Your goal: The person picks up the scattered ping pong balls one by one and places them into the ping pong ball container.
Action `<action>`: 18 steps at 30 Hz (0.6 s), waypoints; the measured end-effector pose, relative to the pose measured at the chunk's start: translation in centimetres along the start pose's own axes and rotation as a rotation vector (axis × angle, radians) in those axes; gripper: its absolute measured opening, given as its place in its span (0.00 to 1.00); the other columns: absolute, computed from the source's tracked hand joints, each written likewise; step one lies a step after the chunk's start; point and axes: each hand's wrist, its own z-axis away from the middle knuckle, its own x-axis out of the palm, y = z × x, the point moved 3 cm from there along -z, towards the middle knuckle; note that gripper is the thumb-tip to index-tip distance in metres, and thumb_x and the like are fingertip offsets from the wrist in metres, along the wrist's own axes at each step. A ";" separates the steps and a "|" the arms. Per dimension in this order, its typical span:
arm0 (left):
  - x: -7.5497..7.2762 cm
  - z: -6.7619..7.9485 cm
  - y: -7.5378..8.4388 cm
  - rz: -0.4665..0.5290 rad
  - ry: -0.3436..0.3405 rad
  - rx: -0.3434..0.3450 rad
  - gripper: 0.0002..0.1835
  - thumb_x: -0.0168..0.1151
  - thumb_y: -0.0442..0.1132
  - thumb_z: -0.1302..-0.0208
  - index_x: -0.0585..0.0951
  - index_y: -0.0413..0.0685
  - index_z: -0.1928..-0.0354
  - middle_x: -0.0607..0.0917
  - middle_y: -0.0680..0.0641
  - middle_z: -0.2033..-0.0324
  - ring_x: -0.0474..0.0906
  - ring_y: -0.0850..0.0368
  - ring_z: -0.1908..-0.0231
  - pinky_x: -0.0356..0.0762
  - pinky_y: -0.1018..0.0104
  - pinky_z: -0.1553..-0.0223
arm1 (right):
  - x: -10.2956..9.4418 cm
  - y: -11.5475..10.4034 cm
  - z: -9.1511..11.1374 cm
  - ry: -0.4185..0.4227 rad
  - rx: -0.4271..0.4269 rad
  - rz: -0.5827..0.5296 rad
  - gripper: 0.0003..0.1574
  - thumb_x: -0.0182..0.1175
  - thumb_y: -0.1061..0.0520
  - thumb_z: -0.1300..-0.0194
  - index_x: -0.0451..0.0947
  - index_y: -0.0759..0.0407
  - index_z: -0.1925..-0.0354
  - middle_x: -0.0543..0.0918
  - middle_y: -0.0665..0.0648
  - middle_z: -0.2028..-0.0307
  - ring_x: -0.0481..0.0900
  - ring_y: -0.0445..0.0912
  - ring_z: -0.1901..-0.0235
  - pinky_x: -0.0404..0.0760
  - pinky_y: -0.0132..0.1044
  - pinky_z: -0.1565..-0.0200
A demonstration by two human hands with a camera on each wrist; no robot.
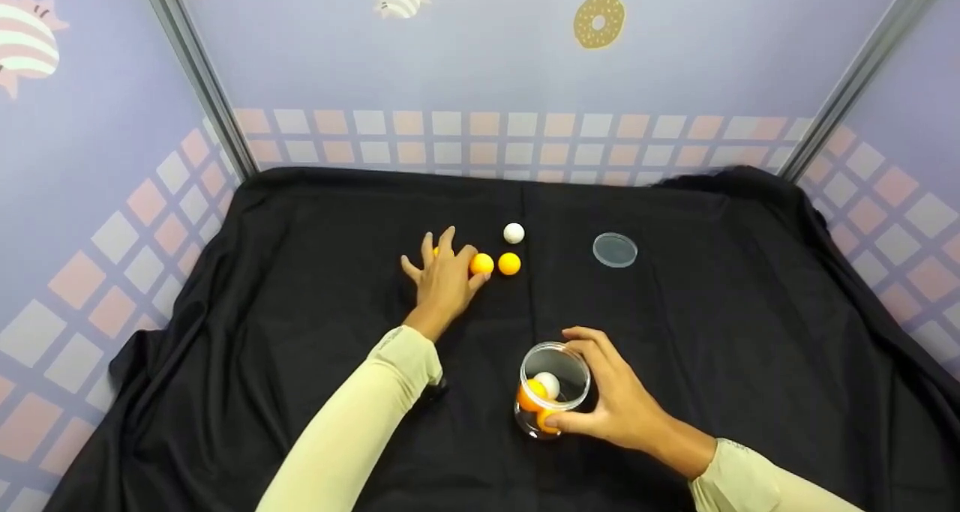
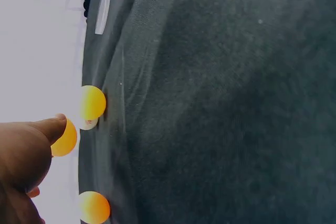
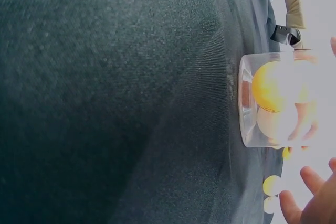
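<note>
My left hand (image 1: 444, 279) reaches over the black cloth and pinches an orange ball (image 1: 481, 264) between thumb and index finger, the other fingers spread. Partly hidden behind those fingers is another orange ball (image 1: 437, 252). Just right of the hand lie an orange ball (image 1: 509, 264) and a white ball (image 1: 514, 233). Nearer the body, my right hand (image 1: 619, 399) holds a clear open jar (image 3: 247, 129) near its rim, thumb in front and fingers at the far side. Inside the upright jar are a white ball (image 1: 549, 384) and orange balls (image 1: 529, 396).
A round clear lid (image 1: 615, 250) lies flat on the black cloth (image 1: 720, 332), right of the loose balls. Patterned panels (image 1: 480, 62) wall in the back and both sides. The cloth is wrinkled along its left and right edges.
</note>
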 end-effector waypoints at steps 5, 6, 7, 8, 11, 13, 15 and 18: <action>-1.2 0.7 0.2 0.039 0.003 0.019 0.20 0.68 0.57 0.35 0.83 0.58 0.46 0.62 0.46 0.22 0.47 0.35 0.22 0.42 0.19 0.34 | -0.1 0.0 0.1 0.007 -0.007 0.006 0.53 0.83 0.33 0.62 0.75 0.48 0.40 0.70 0.46 0.33 0.75 0.44 0.37 0.73 0.33 0.37; -1.5 0.9 0.3 0.046 0.004 0.024 0.20 0.68 0.57 0.35 0.83 0.59 0.46 0.62 0.47 0.22 0.47 0.35 0.21 0.41 0.19 0.34 | -0.1 -0.1 0.1 0.010 -0.009 0.007 0.53 0.83 0.33 0.62 0.75 0.48 0.41 0.70 0.47 0.33 0.75 0.45 0.37 0.73 0.32 0.37; -1.9 1.0 0.4 0.052 0.009 0.031 0.20 0.69 0.58 0.35 0.83 0.59 0.46 0.62 0.47 0.23 0.48 0.35 0.22 0.42 0.19 0.34 | -0.1 -0.1 0.1 0.011 -0.011 0.007 0.53 0.83 0.33 0.63 0.75 0.48 0.41 0.70 0.47 0.33 0.75 0.45 0.37 0.73 0.32 0.37; -2.2 1.2 0.6 0.058 0.013 0.038 0.20 0.69 0.58 0.36 0.83 0.60 0.47 0.63 0.47 0.23 0.48 0.36 0.22 0.42 0.19 0.34 | -0.1 -0.1 0.2 0.013 -0.014 0.007 0.53 0.83 0.33 0.63 0.76 0.49 0.41 0.70 0.47 0.33 0.76 0.46 0.37 0.72 0.31 0.37; -3.2 1.9 1.2 0.070 0.020 0.067 0.19 0.70 0.59 0.37 0.84 0.62 0.48 0.64 0.48 0.23 0.49 0.37 0.22 0.42 0.20 0.34 | -0.1 -0.1 0.2 0.016 -0.019 0.010 0.53 0.84 0.33 0.63 0.76 0.49 0.42 0.70 0.47 0.33 0.76 0.46 0.37 0.73 0.32 0.37; -3.9 2.5 1.8 0.074 0.032 0.098 0.19 0.70 0.60 0.38 0.84 0.63 0.48 0.65 0.48 0.24 0.50 0.37 0.22 0.44 0.20 0.34 | -0.1 -0.1 0.3 0.016 -0.024 0.011 0.53 0.84 0.34 0.64 0.76 0.49 0.42 0.70 0.47 0.34 0.76 0.45 0.37 0.74 0.32 0.38; -4.6 3.3 2.5 0.079 0.039 0.132 0.20 0.70 0.60 0.38 0.84 0.63 0.48 0.65 0.49 0.24 0.51 0.38 0.22 0.45 0.20 0.34 | 0.0 -0.1 0.2 0.016 -0.028 0.016 0.53 0.84 0.34 0.64 0.76 0.49 0.41 0.70 0.47 0.34 0.75 0.44 0.37 0.74 0.33 0.38; -5.6 4.4 3.5 0.080 0.050 0.196 0.22 0.69 0.62 0.38 0.84 0.63 0.47 0.66 0.49 0.24 0.53 0.38 0.23 0.47 0.20 0.35 | -0.1 -0.1 0.0 0.019 -0.031 0.018 0.53 0.84 0.34 0.63 0.76 0.49 0.41 0.70 0.47 0.34 0.75 0.43 0.37 0.75 0.33 0.38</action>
